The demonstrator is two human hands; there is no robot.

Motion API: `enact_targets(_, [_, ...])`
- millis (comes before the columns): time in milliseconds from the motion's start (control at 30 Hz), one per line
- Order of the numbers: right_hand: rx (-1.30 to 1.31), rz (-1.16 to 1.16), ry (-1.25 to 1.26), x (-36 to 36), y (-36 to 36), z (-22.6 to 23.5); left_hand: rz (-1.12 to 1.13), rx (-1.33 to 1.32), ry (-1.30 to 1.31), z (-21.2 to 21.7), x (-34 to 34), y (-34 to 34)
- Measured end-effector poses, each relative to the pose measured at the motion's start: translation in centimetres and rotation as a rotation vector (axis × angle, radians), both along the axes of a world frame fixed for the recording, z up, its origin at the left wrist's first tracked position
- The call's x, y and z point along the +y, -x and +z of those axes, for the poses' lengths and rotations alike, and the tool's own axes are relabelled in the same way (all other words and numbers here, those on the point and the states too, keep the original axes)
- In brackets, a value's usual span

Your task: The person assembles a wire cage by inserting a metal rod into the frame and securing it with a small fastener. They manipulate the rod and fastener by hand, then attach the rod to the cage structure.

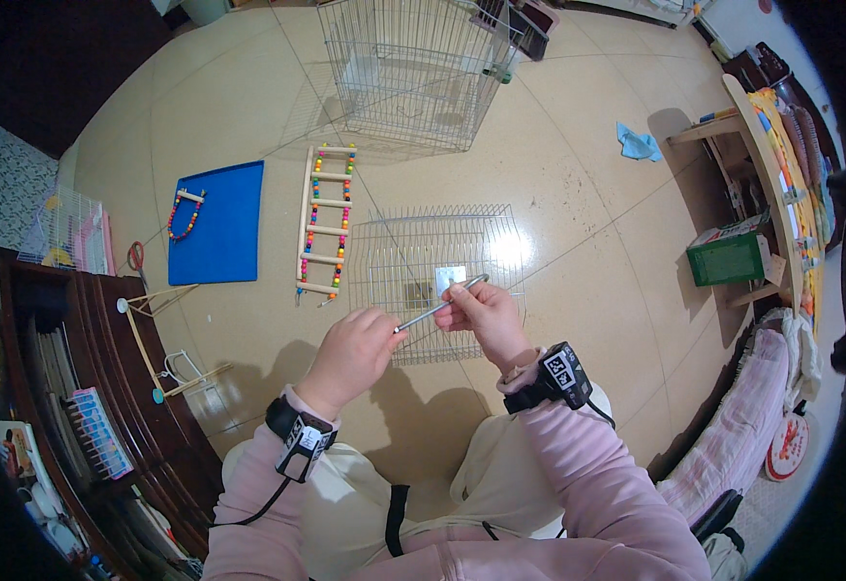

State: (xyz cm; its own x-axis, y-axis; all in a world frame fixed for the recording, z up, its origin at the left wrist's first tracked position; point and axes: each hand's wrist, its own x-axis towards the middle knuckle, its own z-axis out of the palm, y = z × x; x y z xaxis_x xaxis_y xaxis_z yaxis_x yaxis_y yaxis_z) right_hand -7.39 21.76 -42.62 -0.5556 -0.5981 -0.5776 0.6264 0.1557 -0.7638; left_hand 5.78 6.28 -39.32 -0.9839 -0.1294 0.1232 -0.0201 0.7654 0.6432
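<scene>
My left hand (353, 351) and my right hand (484, 316) both hold a thin grey metal rod (428, 315) with a curved far end. The left fingers are closed at its near, lower end, and the right fingers pinch it by the bend. Below the hands a wire grid panel (384, 254) lies on the tiled floor, with a small shiny square plate (450, 278) on it. Left of the panel is a wooden ladder (312, 229) strung with coloured beads. Beyond stands a tall wire cage (413, 87).
A blue tray (224, 242) holds a beaded swing (185, 215). Red-handled scissors (135, 256) and wooden frames (187, 376) lie by the dark cabinet (118, 339). A light blue cloth (639, 143) lies far right, near a low table (769, 184) and a green box (728, 259).
</scene>
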Motion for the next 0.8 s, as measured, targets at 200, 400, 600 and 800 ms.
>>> enact_targets(200, [-0.335,0.120,0.096,0.4,0.0,-0.9,0.028,0.028,-0.062,0.8,0.2,0.1])
enact_targets(400, [-0.593,0.192,0.244,0.6,-0.7,-1.1,0.054,0.220,-0.095,2.4,0.8,0.4])
enact_targets(600, [-0.683,0.218,0.315,0.6,-1.1,-1.2,0.020,0.332,-0.106,3.0,0.9,0.6])
enact_targets(800, [-0.681,0.210,0.357,0.4,-1.2,-1.6,0.083,0.384,-0.164,3.1,1.3,0.7])
